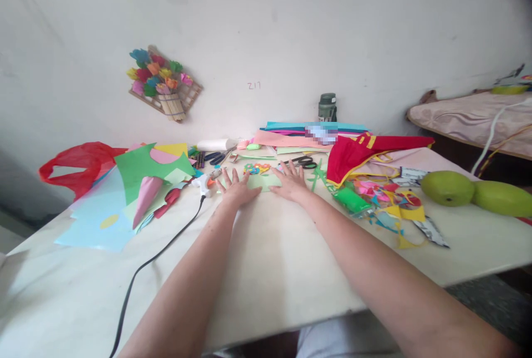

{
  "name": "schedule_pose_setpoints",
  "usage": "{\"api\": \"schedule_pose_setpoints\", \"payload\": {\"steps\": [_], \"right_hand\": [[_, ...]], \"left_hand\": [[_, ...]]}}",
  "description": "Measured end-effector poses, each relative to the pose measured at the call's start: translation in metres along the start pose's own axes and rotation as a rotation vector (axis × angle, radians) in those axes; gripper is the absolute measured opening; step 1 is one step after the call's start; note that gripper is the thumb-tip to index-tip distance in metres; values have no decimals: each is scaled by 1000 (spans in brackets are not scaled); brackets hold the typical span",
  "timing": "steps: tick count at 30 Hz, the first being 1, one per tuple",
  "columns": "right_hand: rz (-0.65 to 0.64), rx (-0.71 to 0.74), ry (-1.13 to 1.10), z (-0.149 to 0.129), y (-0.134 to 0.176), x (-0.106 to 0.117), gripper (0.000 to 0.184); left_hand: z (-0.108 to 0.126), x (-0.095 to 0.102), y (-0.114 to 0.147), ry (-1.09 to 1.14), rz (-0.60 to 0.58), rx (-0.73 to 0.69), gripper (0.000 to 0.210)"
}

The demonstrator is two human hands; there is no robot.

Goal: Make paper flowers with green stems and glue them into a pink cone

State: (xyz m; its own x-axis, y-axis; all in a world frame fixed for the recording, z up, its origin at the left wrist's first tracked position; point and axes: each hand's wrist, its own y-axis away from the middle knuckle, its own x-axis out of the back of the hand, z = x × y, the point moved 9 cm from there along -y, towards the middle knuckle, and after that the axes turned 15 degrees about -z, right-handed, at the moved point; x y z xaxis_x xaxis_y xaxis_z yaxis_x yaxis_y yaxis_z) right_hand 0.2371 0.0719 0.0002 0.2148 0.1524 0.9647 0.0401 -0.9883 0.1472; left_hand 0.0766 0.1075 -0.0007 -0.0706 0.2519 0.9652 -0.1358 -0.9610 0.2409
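Note:
A pale green sheet of paper (266,183) lies on the table between my hands. My left hand (235,188) rests with spread fingers on its left side, and my right hand (291,185) lies the same way on its right side. Just beyond the sheet sits a cluster of small colourful paper pieces (256,168). A white glue gun (201,183) with a black cord is left of my left hand. Black-handled scissors (304,162) lie behind my right hand, and green paper scraps (318,174) are to its right.
At left are a red plastic bag (83,167), a green sheet (137,172) and a pink paper cone (146,197). At right lie a red cloth (353,156), a bright green packet (351,200), paper scraps and green fruits (448,188). A bottle (327,107) stands behind stacked sheets.

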Motion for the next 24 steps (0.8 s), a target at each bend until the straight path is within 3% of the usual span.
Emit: {"api": "schedule_pose_setpoints", "payload": {"steps": [4,8,13,15,24], "right_hand": [[-98,-52,-26,-1,-2,-6,67],[-150,-61,-37,-1,-3,-9,65],[-139,-42,-15,1,-3,-9,62],[-135,-41,-2,3,-3,-7,59],[-57,0,45,16,5,7,48]], "left_hand": [[1,0,4,27,19,-21,81],[-12,17,11,105,136,-46,66],[-11,38,27,57,204,-312,41],[-11,38,32,28,198,-383,33],[-15,29,30,40,267,-454,12]]}}
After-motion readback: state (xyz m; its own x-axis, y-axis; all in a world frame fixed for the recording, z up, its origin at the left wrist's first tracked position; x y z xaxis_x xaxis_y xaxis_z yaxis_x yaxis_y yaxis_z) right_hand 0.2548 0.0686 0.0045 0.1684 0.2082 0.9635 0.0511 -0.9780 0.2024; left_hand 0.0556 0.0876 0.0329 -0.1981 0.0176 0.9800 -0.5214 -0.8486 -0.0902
